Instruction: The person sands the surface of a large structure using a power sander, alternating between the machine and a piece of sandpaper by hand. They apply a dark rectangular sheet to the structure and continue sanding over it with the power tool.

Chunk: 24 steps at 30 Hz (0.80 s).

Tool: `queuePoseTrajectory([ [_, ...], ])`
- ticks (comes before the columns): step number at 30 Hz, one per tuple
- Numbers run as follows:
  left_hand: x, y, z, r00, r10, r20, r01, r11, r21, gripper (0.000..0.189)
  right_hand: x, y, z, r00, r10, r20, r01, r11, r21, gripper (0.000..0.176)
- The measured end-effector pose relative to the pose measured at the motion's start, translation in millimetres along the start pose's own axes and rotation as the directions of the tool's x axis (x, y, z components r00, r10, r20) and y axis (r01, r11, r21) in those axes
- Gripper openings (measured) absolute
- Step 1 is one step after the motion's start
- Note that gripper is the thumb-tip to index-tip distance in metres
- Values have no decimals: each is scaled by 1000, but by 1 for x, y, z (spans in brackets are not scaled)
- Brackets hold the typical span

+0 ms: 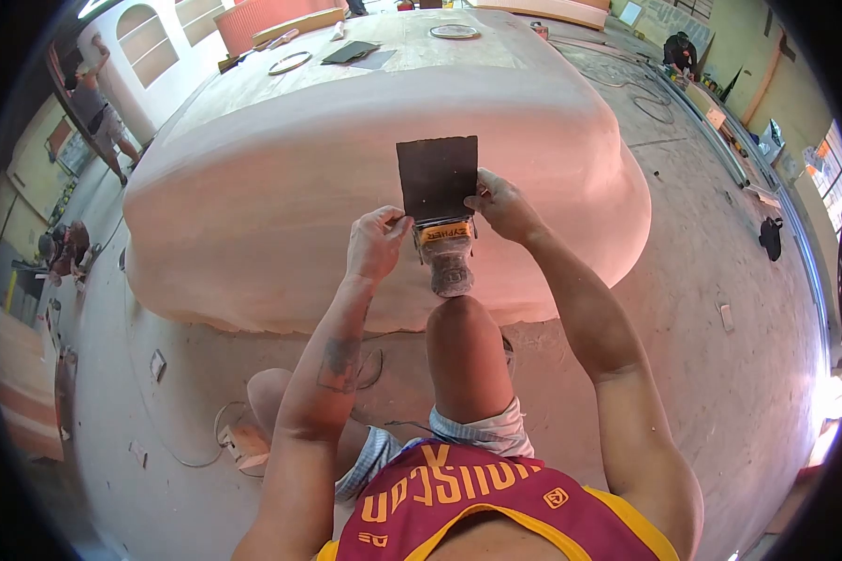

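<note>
A dark, nearly square sheet of sandpaper [438, 176] stands upright before me, its lower edge at the pad of an electric sander [451, 266]. The dusty sander, with an orange band, rests against my raised knee. With fingertips closed, my left hand [376, 245] pinches the sheet's lower left corner, close to the sander's side. My right hand [507, 208] grips the sheet's right edge between thumb and fingers. Behind them spreads a large, smooth, rounded pinkish form [290, 224]. Whether the paper is clamped in the sander cannot be made out.
On top of the form lie dark sheets [351, 52] and two rings, one a pale hoop [290, 64]. A cable [164, 430] runs over the floor at left. People work at far left [103, 103], lower left [65, 252] and far right [680, 54]. Metal lengths [711, 131] lie at right.
</note>
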<state>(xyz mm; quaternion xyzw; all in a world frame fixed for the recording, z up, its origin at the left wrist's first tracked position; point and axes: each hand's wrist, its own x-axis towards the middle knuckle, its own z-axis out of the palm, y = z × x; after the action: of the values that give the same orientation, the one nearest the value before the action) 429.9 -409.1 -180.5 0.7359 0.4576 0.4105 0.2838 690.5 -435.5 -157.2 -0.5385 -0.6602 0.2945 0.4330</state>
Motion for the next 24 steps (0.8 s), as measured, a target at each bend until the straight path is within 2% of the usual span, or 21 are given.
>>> queuePoseTrajectory([
  [3,1,-6,-2,999,-25,42,25,1000,9,17,-1,-5,0,1000,-15,4,16,999,-38,29],
  [8,4,-14,0,999,32,44,-30,999,-38,17,3,1,-4,998,-38,43,45,982,-183,28],
  [14,2,-5,-2,997,-55,60,55,998,-6,20,-4,-7,-3,998,-53,40,58,991,-121,30],
  [17,1,-3,0,999,-9,34,8,999,31,21,6,18,1,997,-60,48,58,997,57,29],
  [20,-1,-3,3,998,61,-6,-60,994,94,21,5,11,-8,991,121,65,-114,989,-96,25],
  [21,-2,-2,4,996,82,-17,-79,990,119,21,5,13,-8,989,136,65,-130,988,-79,24],
  [24,-3,1,7,1000,4,-23,-1,990,139,20,5,21,-7,985,163,63,-161,986,-35,25],
])
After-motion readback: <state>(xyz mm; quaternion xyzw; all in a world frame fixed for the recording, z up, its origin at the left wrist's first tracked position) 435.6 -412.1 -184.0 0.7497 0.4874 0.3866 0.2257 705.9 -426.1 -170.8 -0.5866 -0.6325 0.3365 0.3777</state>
